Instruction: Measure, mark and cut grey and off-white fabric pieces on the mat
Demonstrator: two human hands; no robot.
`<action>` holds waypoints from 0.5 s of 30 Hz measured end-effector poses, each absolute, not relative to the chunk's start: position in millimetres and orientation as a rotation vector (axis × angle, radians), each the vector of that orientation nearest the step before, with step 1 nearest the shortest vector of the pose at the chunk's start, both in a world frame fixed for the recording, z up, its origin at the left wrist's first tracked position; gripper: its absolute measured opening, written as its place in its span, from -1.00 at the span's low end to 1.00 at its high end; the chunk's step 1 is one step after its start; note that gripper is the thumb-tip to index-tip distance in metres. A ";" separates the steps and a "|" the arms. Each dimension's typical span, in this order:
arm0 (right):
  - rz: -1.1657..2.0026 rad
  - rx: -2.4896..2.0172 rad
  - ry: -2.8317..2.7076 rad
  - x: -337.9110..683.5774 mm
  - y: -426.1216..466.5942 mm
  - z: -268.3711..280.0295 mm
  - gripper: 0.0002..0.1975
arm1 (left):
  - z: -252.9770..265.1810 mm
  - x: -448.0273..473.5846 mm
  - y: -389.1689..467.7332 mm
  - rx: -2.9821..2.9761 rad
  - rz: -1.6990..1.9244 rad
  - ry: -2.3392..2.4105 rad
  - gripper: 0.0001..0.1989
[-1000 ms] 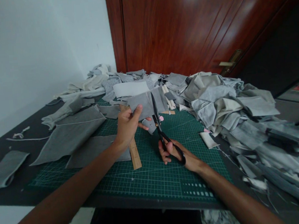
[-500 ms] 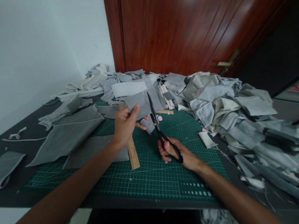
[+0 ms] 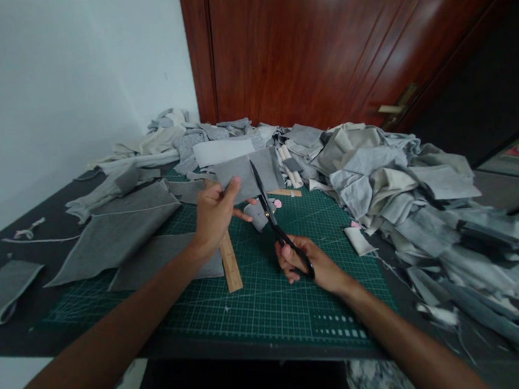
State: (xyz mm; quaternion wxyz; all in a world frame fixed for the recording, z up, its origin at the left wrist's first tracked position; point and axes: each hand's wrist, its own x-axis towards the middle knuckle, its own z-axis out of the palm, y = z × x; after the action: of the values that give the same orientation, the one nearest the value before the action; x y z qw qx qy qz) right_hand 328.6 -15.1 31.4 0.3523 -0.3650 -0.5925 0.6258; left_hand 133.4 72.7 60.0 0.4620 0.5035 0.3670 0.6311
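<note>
My left hand (image 3: 218, 214) pinches a flat piece of grey fabric (image 3: 235, 173) by its near left edge, thumb on top, holding it above the green cutting mat (image 3: 271, 315). Black-handled scissors (image 3: 286, 238) are gripped in my right hand (image 3: 307, 260), fingers through the handles. Their dark blades point away from me and lie over the fabric, nearly closed. Whether they bite into the cloth I cannot tell. Below the hands, a small grey scrap (image 3: 256, 214) rests on the mat beside a pink round piece (image 3: 277, 204). A wooden ruler (image 3: 231, 264) lies partly under my left hand.
Grey fabric panels (image 3: 120, 232) lie left of the mat. A large heap of grey and cream scraps (image 3: 377, 177) covers the right side, with more cloth (image 3: 162, 139) along the back by the wall. A wooden door (image 3: 309, 43) stands behind the table.
The scissors' tips have shifted slightly left over the grey fabric, and the blades look more closed. My left hand has moved only slightly left, still pinching the cloth.
</note>
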 end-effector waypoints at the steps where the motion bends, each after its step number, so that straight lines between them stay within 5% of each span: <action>1: 1.622 -0.948 -1.528 328.5 -15.3 31.6 -0.42 | 59.9 133.4 72.9 1.240 1.555 0.903 -0.58; 15: 1.625 -0.963 -1.472 328.0 -14.5 31.1 -0.48 | 60.9 134.2 72.3 1.205 1.567 0.888 -0.60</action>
State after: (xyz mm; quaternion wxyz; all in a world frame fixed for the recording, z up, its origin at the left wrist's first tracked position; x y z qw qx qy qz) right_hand 328.0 -14.5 31.1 0.3648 -0.3746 -0.5723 0.6318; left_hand 134.2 72.3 60.9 0.4682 0.4912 0.3621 0.6391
